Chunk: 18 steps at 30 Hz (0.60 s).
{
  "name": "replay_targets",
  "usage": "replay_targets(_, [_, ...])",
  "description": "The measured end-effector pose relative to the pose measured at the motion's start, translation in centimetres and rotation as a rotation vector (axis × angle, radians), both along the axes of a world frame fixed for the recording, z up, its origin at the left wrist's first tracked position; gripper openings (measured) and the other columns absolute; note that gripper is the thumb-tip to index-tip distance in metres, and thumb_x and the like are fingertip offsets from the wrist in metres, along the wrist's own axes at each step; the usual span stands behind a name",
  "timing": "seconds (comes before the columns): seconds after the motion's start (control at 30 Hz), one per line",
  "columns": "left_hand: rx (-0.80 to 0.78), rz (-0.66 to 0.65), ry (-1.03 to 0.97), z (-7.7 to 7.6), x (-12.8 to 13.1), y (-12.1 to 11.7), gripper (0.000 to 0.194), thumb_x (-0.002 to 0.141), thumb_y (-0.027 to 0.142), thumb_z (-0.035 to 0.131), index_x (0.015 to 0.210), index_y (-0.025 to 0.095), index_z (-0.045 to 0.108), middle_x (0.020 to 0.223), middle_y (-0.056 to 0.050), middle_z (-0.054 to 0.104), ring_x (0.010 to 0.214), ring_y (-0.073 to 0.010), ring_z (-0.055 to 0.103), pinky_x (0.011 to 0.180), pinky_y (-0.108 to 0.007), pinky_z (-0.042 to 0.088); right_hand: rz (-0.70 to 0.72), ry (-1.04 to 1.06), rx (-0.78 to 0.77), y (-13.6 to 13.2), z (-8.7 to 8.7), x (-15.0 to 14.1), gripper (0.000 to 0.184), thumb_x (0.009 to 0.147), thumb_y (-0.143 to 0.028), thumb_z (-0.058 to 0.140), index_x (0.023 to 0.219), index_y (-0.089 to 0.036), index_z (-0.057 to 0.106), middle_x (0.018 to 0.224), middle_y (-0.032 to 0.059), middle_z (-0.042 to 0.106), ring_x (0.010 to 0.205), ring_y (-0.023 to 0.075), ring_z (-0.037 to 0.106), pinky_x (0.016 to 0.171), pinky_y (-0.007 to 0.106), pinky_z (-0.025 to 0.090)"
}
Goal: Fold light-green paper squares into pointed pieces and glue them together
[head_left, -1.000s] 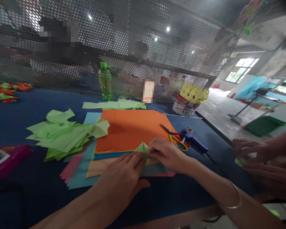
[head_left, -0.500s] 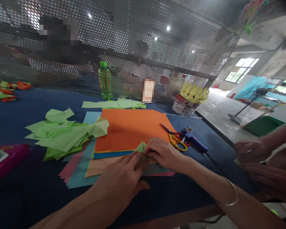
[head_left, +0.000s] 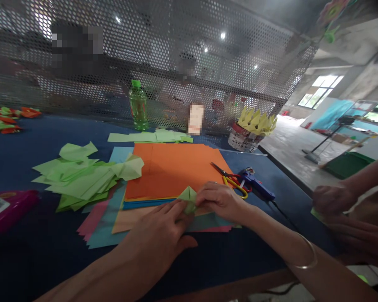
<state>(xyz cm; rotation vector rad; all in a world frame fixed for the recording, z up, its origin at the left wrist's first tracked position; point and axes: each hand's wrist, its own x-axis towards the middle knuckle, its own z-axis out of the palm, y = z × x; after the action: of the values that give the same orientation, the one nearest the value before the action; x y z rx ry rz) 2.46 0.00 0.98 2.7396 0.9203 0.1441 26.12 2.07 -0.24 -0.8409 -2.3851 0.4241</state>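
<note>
A small folded piece of light green paper (head_left: 189,197) lies at the front edge of the orange sheets, its pointed tip upward. My left hand (head_left: 164,226) holds it down with the fingers from the left, the thumb apart below. On the other side, my right hand (head_left: 222,201) is closed, its fingertips pinching the paper's right edge. Under the hands is a stack of coloured paper (head_left: 173,167), orange on top, with blue, peach and pink sheets below. Yellow-handled scissors (head_left: 234,184) and a blue glue gun (head_left: 258,186) lie just beyond my right hand.
A pile of green paper pieces (head_left: 78,176) spreads at left, near a magenta object (head_left: 15,209). Behind stand a green bottle (head_left: 138,107), pale green strips (head_left: 154,136) and a basket with yellow paper points (head_left: 248,134). Another person's hands (head_left: 337,218) work at right.
My right hand has shifted slightly right, so more of the folded green paper shows between the hands. My left hand stays nearly in place.
</note>
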Motion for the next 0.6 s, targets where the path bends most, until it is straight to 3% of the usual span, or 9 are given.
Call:
replay_targets(0.3, [-0.010,0.015,-0.032,0.48,-0.04,-0.21,0.033,0.091,0.028,0.069,0.123,0.022,0.065,0.127,-0.011,0.061,0.112,-0.0336,0.063,0.095,-0.050,0.052,0.004,0.013,0.025,-0.01,0.17,0.17,0.030,0.085,0.001,0.051,0.092,-0.019,0.072,0.092,0.0055,0.071,0.090,0.0179,0.065,0.083,0.030,0.053])
replay_targets(0.6, [0.018,-0.006,-0.059,0.63,-0.25,-0.08,0.022,0.093,0.030,0.067,0.112,0.019,0.070,0.124,-0.011,0.063,0.104,-0.0305,0.066,0.090,-0.042,0.053,0.018,0.006,0.028,0.01,-0.04,0.41,0.024,0.092,-0.006,0.053,0.095,-0.019,0.073,0.093,0.0063,0.072,0.092,0.0185,0.066,0.084,0.032,0.054])
